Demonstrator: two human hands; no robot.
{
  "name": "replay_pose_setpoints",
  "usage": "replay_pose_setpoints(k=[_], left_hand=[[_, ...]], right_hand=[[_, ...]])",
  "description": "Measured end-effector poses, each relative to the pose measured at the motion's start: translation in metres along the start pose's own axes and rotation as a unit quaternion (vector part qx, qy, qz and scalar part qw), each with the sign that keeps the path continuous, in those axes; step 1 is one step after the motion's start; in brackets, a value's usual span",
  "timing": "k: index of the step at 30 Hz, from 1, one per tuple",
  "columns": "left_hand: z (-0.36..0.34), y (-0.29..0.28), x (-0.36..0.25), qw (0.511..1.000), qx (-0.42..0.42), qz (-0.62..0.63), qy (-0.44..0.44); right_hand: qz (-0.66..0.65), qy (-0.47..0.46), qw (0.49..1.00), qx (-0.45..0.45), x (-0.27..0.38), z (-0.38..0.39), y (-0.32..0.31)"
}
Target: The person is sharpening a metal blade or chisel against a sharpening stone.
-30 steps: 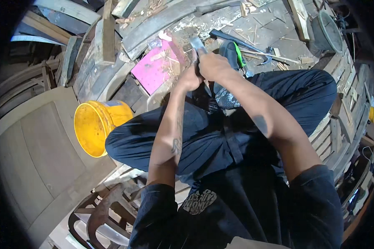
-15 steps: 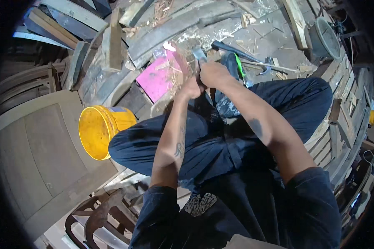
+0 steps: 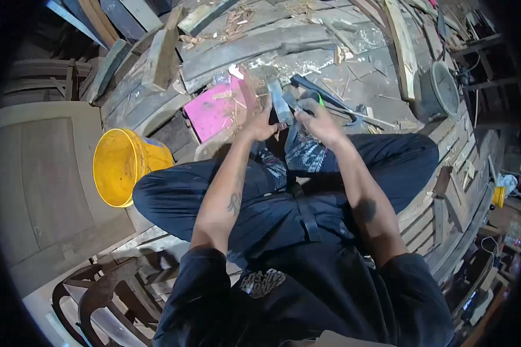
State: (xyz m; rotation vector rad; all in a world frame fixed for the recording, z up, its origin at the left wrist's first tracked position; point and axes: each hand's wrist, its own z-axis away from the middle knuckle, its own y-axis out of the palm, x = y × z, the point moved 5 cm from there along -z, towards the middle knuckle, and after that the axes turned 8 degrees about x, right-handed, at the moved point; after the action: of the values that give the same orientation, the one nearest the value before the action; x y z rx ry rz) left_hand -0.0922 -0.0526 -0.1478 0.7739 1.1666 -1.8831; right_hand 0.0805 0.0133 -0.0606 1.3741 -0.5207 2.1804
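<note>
Above my crossed legs, my left hand [image 3: 259,122] is closed around the side of a flat grey strip [image 3: 279,103], thumb across its lower end. I cannot tell whether the strip is wood or metal. Close on its right, my right hand [image 3: 320,123] has bent fingers around a small greyish piece [image 3: 290,102], whose kind is not clear. Its tip lies against or very near the strip. Just beyond the right hand a claw hammer [image 3: 324,89] with a dark handle lies on the boards. A green-edged dark item [image 3: 321,99] is mostly hidden behind that hand.
Left of my hands lies a pink sheet [image 3: 207,113] with wood shavings on it. A yellow bucket [image 3: 118,168] stands by my left knee, beside a panelled door [image 3: 46,173]. A grey bucket [image 3: 440,89] is at the far right. Planks [image 3: 255,55] and splinters cover the floor.
My hands, pressed together before, have come apart, and the right hand has shifted right. More of the grey strip shows between them. The whole view has shifted slightly.
</note>
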Motion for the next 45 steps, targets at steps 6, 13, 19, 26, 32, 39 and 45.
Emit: replay_pose_setpoints(k=[6, 13, 19, 26, 32, 39, 45], left_hand=[[-0.003, 0.002, 0.01, 0.998, -0.022, -0.054, -0.008], [0.002, -0.003, 0.008, 0.993, -0.056, -0.102, -0.021], [0.002, -0.009, 0.004, 0.981, -0.09, -0.171, 0.0], [0.003, -0.015, 0.0, 0.984, -0.081, -0.158, -0.003], [-0.001, -0.013, 0.008, 0.969, -0.091, -0.232, -0.001], [-0.007, -0.01, 0.016, 0.984, -0.02, -0.169, -0.05], [-0.012, -0.009, 0.019, 0.984, -0.02, -0.171, -0.056]], right_hand=[[0.143, 0.062, 0.984, -0.082, -0.028, -0.009, 0.012], [0.32, -0.048, 0.943, -0.073, -0.018, -0.006, 0.032], [0.448, 0.039, 0.893, -0.031, -0.015, -0.001, 0.045], [0.452, 0.042, 0.891, -0.004, -0.009, -0.008, 0.055], [0.496, 0.033, 0.868, -0.002, -0.012, -0.011, 0.053], [0.445, -0.009, 0.894, -0.054, -0.012, -0.004, 0.049], [0.422, -0.018, 0.902, -0.088, -0.012, -0.004, 0.045]])
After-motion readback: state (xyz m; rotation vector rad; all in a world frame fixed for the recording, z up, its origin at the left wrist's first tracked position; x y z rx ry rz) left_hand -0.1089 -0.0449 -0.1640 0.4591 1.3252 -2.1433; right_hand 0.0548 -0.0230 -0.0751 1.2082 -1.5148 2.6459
